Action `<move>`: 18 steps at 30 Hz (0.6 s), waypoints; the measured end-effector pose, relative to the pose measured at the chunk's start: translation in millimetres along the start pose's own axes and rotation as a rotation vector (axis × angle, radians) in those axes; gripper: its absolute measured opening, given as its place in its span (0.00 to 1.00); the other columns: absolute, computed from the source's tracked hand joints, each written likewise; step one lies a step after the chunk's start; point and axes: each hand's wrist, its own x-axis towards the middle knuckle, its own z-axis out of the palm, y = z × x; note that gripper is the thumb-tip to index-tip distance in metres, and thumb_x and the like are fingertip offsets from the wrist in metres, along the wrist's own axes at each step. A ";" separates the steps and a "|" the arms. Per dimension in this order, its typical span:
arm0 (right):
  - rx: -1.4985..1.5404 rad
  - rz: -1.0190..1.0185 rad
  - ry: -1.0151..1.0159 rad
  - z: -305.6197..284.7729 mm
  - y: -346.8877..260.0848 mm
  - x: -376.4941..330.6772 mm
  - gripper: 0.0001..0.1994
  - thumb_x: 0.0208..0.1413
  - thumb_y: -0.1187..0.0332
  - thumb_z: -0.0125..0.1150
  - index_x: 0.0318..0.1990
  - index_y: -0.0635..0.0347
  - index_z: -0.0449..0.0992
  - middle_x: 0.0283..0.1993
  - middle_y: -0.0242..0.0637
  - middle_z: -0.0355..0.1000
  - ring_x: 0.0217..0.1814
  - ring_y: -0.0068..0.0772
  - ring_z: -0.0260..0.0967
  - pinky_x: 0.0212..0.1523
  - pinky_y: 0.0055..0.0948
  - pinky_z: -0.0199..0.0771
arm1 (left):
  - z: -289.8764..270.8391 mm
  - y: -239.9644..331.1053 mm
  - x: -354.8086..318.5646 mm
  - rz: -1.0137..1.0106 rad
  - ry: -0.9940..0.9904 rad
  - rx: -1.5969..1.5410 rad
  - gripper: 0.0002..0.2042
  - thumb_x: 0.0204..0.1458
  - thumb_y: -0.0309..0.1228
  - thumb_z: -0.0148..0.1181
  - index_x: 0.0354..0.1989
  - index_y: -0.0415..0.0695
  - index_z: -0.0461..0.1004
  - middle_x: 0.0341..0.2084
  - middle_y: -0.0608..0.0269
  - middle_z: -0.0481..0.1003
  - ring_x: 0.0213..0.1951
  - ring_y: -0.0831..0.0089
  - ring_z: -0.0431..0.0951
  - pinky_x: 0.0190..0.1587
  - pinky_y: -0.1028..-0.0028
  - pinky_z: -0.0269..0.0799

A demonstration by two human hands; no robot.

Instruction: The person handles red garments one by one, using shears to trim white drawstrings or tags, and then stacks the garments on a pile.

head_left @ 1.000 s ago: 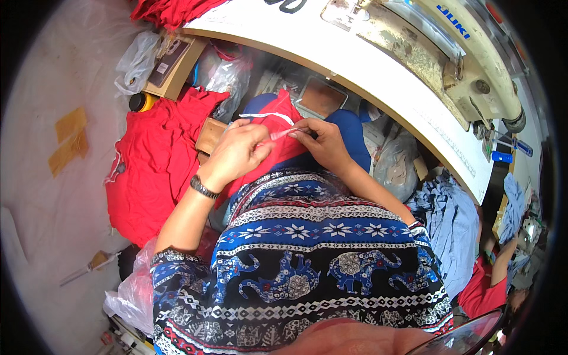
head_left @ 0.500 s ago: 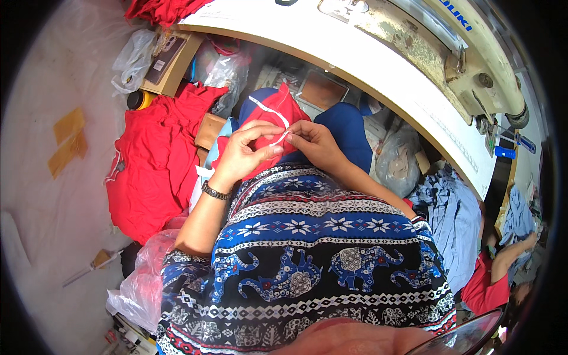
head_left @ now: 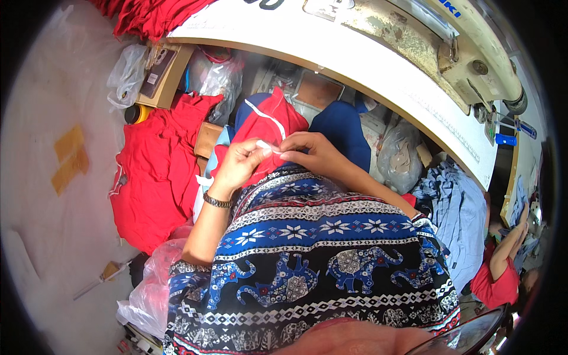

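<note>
Both hands (head_left: 278, 155) pinch a white strip (head_left: 264, 145).

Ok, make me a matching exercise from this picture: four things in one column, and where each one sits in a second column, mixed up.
Things:
1. small white strip
2. dark metal wristwatch
3. heap of red cloth garments
4. pale blue cloth pile

Places:
A. on the floor to the person's left
B. pinched between left hand and right hand
C. under the table edge to the person's right
D. around the left wrist

Pairs: 1-B, 2-D, 3-A, 4-C
</note>
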 end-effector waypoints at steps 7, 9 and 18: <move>0.012 0.296 0.180 -19.8 59.2 26.6 0.13 0.57 0.62 0.60 0.38 0.65 0.78 0.34 0.34 0.76 0.35 0.22 0.72 0.38 0.24 0.72 | 12.7 -4.4 -3.7 -0.034 0.096 0.065 0.07 0.56 0.25 0.58 0.39 0.37 0.78 0.35 0.63 0.79 0.39 0.79 0.76 0.45 0.78 0.71; 0.071 0.208 0.182 -5.7 69.9 42.1 0.11 0.56 0.64 0.61 0.37 0.65 0.77 0.32 0.35 0.76 0.34 0.23 0.72 0.37 0.25 0.72 | 16.2 1.7 -3.2 -0.060 0.085 0.072 0.06 0.55 0.24 0.58 0.39 0.37 0.78 0.34 0.63 0.79 0.39 0.80 0.76 0.44 0.78 0.71; 0.121 0.209 0.143 -2.0 29.2 32.2 0.06 0.60 0.70 0.53 0.40 0.62 0.70 0.30 0.29 0.70 0.30 0.15 0.64 0.31 0.19 0.65 | 6.7 -13.3 6.6 0.102 0.303 -0.052 0.07 0.51 0.18 0.59 0.38 0.37 0.79 0.52 0.59 0.69 0.46 0.76 0.73 0.48 0.78 0.71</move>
